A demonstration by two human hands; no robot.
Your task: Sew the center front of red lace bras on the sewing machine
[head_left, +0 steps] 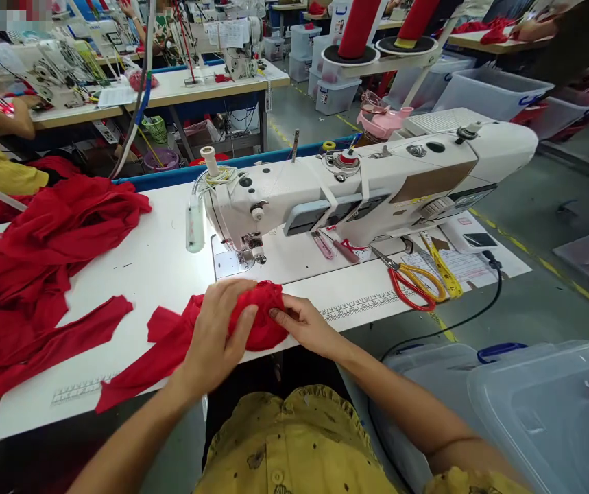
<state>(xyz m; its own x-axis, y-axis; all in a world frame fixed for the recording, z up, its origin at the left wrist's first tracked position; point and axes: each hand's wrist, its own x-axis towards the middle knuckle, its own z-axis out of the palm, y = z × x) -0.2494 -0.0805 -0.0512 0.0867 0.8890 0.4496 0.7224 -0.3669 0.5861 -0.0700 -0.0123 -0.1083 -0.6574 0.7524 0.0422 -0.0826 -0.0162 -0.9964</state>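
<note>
A red garment piece (263,322) with a rounded, lacy-looking part lies at the front edge of the white sewing table, its long strips trailing to the left. My left hand (217,336) is curled over its left side, thumb and fingers on the cloth. Thumb and fingers of my right hand (304,324) pinch its right edge. Just beyond the hands stands a white sewing machine (284,192), its needle and presser foot (251,255) apart from the cloth. The fingertips under the fabric are hidden.
Piled red fabric (62,240) covers the table's left side. Scissors (412,285) with red and yellow handles lie right, near a yellow tape measure (443,267) and a pink-handled tool (322,245). Clear plastic bins (546,412) stand at lower right. Other people work at machines behind.
</note>
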